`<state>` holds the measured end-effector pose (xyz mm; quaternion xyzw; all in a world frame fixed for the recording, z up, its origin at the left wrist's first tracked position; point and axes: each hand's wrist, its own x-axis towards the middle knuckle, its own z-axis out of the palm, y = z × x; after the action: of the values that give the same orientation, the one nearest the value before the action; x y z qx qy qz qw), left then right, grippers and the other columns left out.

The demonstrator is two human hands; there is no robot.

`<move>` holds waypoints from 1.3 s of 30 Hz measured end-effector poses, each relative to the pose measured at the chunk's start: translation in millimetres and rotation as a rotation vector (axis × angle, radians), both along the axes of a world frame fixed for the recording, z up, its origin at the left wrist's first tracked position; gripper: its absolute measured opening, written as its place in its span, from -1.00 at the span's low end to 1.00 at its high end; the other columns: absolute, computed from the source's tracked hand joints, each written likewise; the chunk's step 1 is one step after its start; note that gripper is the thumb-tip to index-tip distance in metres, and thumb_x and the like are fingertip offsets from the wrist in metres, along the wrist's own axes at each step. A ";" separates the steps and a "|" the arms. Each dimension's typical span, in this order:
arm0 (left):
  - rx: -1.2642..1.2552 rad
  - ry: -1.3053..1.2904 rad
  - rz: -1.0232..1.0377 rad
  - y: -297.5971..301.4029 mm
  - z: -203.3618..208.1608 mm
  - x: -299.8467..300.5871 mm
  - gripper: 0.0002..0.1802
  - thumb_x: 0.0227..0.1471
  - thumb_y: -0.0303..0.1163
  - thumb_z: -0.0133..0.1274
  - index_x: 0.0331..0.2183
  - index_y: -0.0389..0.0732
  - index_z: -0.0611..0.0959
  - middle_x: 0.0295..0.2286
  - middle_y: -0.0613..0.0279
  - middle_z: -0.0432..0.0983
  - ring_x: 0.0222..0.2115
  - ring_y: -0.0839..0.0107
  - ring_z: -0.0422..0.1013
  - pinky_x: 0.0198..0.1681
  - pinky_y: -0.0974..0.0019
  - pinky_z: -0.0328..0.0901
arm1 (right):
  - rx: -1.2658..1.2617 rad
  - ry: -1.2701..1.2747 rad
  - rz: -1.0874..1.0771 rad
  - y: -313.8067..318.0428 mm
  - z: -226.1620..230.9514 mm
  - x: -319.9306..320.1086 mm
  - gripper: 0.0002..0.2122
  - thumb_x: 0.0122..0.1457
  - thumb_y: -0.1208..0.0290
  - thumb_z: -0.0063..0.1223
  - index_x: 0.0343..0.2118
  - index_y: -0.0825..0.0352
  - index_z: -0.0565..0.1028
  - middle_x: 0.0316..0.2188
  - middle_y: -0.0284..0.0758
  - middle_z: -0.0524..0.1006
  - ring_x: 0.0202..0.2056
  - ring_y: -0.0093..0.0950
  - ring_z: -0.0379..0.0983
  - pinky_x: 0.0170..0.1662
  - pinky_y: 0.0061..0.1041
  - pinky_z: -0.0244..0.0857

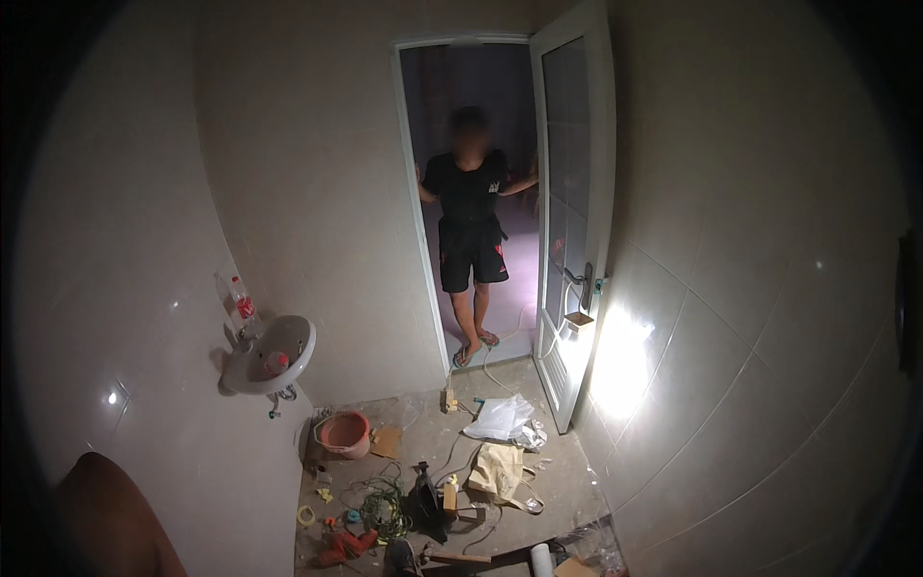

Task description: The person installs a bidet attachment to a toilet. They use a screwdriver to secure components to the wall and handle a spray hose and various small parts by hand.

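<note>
Neither of my hands shows. What looks like my bent left arm point(111, 514) rises at the lower left edge, beside the tiled wall, its hand out of the picture. Nearest below lies a red tool point(348, 545), perhaps a power drill, by a tangle of green cord point(385, 510). Right of the cord are a black object point(426, 500) and a small yellowish box point(450, 494). A beige bag point(497, 471) and a white plastic bag point(500, 417) rest farther off on the dusty floor.
Another person point(468, 207) stands in the doorway, arms out to both sides. The white door point(567, 221) stands open, a bright lamp point(578, 332) hanging at its handle. A washbasin point(306, 338) juts from the left wall, above an orange bucket point(344, 436). Cables cross the floor.
</note>
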<state>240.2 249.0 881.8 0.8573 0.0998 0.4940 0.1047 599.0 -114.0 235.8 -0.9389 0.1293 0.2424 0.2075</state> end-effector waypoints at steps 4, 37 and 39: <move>0.053 -0.040 0.003 5.5 20.7 0.7 -0.69 0.23 -0.29 -0.14 -0.21 -0.32 0.57 -0.21 -0.05 0.59 -0.19 0.22 0.53 -0.04 0.17 0.40 | 0.064 -0.016 0.088 -19.8 -2.2 -4.8 -0.63 0.24 0.23 0.02 -0.06 0.46 0.50 -0.08 0.07 0.57 -0.04 0.00 0.54 0.02 -0.07 0.39; -1.174 0.218 0.186 29.5 -310.0 -36.1 -0.75 0.22 -0.34 0.04 -0.11 -0.24 0.61 -0.40 0.13 0.61 -0.38 0.30 0.53 -0.25 0.20 0.39 | 0.126 0.105 0.190 32.2 65.4 -31.6 -0.56 0.22 0.15 0.08 0.00 0.45 0.47 -0.02 0.09 0.54 0.01 0.05 0.51 0.05 -0.09 0.39; -1.187 0.660 0.287 -13.3 -405.5 -59.3 -0.54 0.23 -0.29 0.06 0.12 -0.22 0.53 -0.23 0.02 0.61 -0.18 0.17 0.55 -0.07 0.15 0.42 | 0.061 0.115 0.211 -2.8 38.0 -16.5 -0.55 0.19 0.17 0.13 -0.01 0.47 0.52 -0.03 0.10 0.55 -0.06 0.03 0.56 -0.01 -0.13 0.44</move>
<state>180.9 235.8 476.2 0.7388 0.4922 0.0782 0.4537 582.4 -116.8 273.8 -0.9250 0.0340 0.3201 0.2016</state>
